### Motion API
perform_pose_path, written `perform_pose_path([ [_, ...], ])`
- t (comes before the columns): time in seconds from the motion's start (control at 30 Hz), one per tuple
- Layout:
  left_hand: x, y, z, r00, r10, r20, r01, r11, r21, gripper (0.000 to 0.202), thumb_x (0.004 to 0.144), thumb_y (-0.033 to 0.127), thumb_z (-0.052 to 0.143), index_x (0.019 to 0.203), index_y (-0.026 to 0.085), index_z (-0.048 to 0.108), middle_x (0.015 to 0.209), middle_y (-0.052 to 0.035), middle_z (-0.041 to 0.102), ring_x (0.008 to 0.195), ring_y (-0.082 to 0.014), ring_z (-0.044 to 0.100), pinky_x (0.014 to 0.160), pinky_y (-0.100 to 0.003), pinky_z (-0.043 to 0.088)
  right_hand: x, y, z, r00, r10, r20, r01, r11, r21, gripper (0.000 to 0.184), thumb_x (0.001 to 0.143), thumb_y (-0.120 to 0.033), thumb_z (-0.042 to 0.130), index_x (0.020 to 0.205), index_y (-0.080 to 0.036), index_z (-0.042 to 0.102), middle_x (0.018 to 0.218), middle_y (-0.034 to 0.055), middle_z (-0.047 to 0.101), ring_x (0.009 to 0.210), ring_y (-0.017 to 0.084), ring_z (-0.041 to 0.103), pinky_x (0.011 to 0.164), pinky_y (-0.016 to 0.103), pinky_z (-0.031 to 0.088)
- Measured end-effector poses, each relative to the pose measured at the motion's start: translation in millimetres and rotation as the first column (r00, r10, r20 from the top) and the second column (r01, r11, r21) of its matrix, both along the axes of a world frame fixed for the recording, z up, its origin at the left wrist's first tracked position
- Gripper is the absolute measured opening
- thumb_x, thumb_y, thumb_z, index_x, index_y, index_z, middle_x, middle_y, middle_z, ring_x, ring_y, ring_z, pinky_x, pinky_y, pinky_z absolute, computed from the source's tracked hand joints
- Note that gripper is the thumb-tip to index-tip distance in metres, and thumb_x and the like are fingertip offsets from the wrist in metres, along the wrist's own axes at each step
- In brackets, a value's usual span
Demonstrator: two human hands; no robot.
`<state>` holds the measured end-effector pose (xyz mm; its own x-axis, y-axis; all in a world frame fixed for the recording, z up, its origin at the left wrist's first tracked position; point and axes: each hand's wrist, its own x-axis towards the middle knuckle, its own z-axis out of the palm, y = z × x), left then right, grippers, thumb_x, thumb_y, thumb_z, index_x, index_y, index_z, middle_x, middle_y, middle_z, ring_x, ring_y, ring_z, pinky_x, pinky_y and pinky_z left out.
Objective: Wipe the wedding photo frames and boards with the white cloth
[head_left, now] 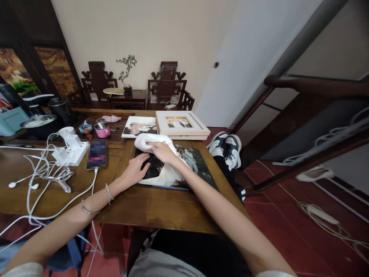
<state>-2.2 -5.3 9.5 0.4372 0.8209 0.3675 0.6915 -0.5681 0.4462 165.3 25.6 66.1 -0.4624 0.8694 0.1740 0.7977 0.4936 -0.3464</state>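
A large dark photo print (198,165) of two people lies flat on the wooden table (150,209) in front of me. My left hand (135,169) rests on its left edge with fingers spread flat. My right hand (163,151) presses a white cloth (147,141) against the print's upper left part, fingers curled over the cloth.
Behind the print lie a cream framed photo (181,124) and another print (138,127). A phone (97,154), a white power strip (70,152) with tangled cables, a pink cup (102,130) and pots stand at left. Shoes (227,148) and a stair rail sit at right.
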Motion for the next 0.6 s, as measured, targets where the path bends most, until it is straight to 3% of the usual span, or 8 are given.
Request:
perform_pose_path([
  [0.13, 1, -1, -0.6, 1.000, 0.006, -0.012, -0.006, 0.999, -0.034, 0.040, 0.093, 0.028, 0.042, 0.127, 0.013, 0.057, 0.139, -0.0132, 0.053, 0.133, -0.0243, 0.046, 0.110, -0.045, 0.038, 39, -15, -10.2, 0.998, -0.053, -0.029, 0.054, 0.998, 0.032, 0.046, 0.093, -0.019, 0.028, 0.122, -0.015, 0.063, 0.127, 0.0077, 0.064, 0.120, 0.028, 0.054, 0.112, 0.052, 0.018],
  [0.27, 1, -3, 1.3, 1.000, 0.016, -0.009, -0.016, 0.997, -0.069, 0.042, 0.094, 0.028, 0.041, 0.130, 0.011, 0.054, 0.142, -0.0136, 0.050, 0.136, -0.0238, 0.041, 0.112, -0.045, 0.035, 95, -24, -23.0, 0.983, -0.181, -0.023, 0.182, 0.981, 0.063, 0.045, 0.088, -0.016, 0.030, 0.112, -0.014, 0.067, 0.114, 0.0123, 0.070, 0.109, 0.031, 0.061, 0.111, 0.059, 0.018],
  [0.33, 2, -4, 2.5, 1.000, 0.015, -0.009, -0.015, 0.997, -0.081, 0.042, 0.094, 0.030, 0.040, 0.131, 0.012, 0.054, 0.142, -0.0131, 0.050, 0.137, -0.0230, 0.040, 0.112, -0.045, 0.034, 115, -37, -28.7, 0.978, -0.207, -0.017, 0.208, 0.975, 0.079, 0.042, 0.086, -0.015, 0.032, 0.108, -0.016, 0.068, 0.117, 0.0122, 0.069, 0.116, 0.032, 0.058, 0.111, 0.060, 0.018],
  [0.47, 2, -5, 3.0, 0.999, 0.029, -0.015, -0.030, 0.996, -0.087, 0.044, 0.097, 0.036, 0.036, 0.133, 0.016, 0.051, 0.147, -0.0109, 0.044, 0.140, -0.0224, 0.035, 0.112, -0.046, 0.033, 126, -94, -38.1, 0.993, -0.119, 0.019, 0.116, 0.984, 0.133, 0.037, 0.083, -0.015, 0.038, 0.103, -0.018, 0.068, 0.135, 0.0135, 0.057, 0.133, 0.033, 0.041, 0.111, 0.061, 0.022],
  [0.6, 2, -4, 0.9, 0.998, 0.047, -0.042, -0.050, 0.996, -0.078, 0.046, 0.096, 0.037, 0.038, 0.134, 0.014, 0.049, 0.148, -0.0125, 0.042, 0.140, -0.0229, 0.035, 0.112, -0.046, 0.032, 120, -161, -41.1, 0.999, 0.047, 0.001, -0.047, 0.985, 0.167, 0.032, 0.081, -0.014, 0.043, 0.098, -0.020, 0.069, 0.147, 0.0134, 0.043, 0.135, 0.034, 0.038, 0.111, 0.065, 0.021],
])
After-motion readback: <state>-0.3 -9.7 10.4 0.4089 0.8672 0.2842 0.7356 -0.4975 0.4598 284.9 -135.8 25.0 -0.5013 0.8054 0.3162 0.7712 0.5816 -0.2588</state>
